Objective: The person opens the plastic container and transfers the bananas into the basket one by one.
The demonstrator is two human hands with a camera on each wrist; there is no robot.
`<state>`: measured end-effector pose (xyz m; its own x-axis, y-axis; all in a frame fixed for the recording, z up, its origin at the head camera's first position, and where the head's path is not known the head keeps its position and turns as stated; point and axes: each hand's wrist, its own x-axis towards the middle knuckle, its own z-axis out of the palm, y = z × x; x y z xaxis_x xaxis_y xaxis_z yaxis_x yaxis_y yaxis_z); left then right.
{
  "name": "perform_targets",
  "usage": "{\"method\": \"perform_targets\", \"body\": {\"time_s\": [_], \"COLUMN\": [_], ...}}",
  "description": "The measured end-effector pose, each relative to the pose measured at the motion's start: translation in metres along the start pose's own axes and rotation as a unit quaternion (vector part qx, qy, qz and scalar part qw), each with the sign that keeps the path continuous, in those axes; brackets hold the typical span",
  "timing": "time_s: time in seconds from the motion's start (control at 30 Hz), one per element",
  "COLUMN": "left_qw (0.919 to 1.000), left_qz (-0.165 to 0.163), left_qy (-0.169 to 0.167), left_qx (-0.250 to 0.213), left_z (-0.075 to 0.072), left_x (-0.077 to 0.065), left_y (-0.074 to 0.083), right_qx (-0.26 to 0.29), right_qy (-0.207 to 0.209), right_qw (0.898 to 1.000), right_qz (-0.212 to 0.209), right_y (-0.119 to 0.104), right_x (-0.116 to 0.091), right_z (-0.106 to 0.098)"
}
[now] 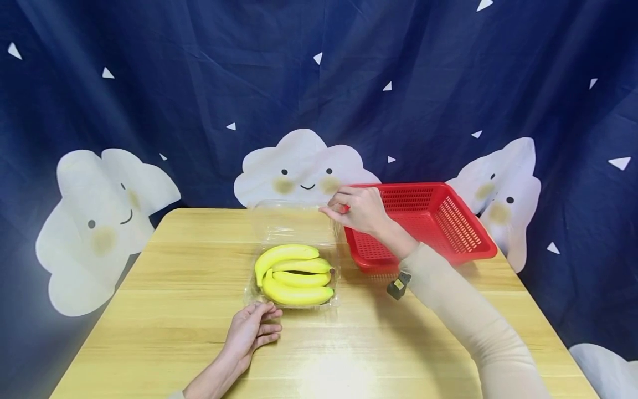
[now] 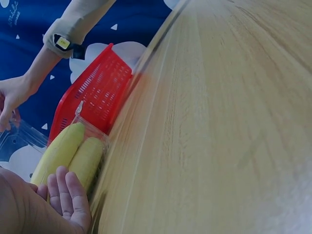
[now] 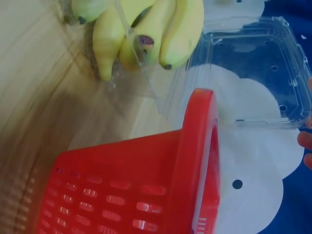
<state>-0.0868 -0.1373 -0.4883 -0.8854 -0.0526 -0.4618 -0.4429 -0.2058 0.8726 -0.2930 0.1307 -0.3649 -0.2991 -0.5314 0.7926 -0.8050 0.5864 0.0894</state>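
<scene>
Several yellow bananas (image 1: 298,280) lie side by side in a clear plastic clamshell box (image 1: 336,299) on the table. The box's transparent lid (image 3: 243,73) stands raised at the far side. With thumb and fingertips, my right hand (image 1: 361,209) pinches the lid's right edge; only a few of its fingertips show at the border of the right wrist view. My left hand (image 1: 251,332) is at the near left corner of the box, index finger and thumb right at the rim. Its other fingers (image 2: 73,195) are relaxed and hold nothing.
A red perforated plastic basket (image 1: 463,221) stands right of the box, under my right forearm. All of this is on a light wooden table (image 1: 164,310). Behind it hangs a dark blue curtain (image 1: 199,72) with white smiling clouds.
</scene>
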Motion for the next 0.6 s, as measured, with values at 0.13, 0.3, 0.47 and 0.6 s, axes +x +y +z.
{"method": "perform_targets", "body": {"time_s": [0.13, 0.3, 0.47, 0.6], "left_qw": [1.0, 0.9999, 1.0, 1.0], "left_qz": [-0.001, -0.005, -0.006, -0.005], "left_qy": [-0.005, -0.01, -0.004, -0.007], "left_qx": [0.003, 0.005, 0.004, 0.003], "left_z": [-0.0003, -0.0008, -0.0011, -0.0009], "left_x": [-0.0002, -0.0006, -0.0006, -0.0006], "left_y": [0.0002, 0.001, 0.0011, 0.0006], "right_qx": [-0.014, -0.019, -0.017, -0.01], "right_qy": [-0.004, -0.007, -0.025, -0.057], "right_qw": [1.0, 0.999, 0.999, 0.997], "right_qz": [0.014, 0.028, 0.04, 0.057], "right_y": [0.0014, 0.0021, 0.0034, 0.0051], "right_x": [-0.0006, -0.0013, -0.0006, 0.0], "right_z": [0.0026, 0.0046, 0.0056, 0.0058]}}
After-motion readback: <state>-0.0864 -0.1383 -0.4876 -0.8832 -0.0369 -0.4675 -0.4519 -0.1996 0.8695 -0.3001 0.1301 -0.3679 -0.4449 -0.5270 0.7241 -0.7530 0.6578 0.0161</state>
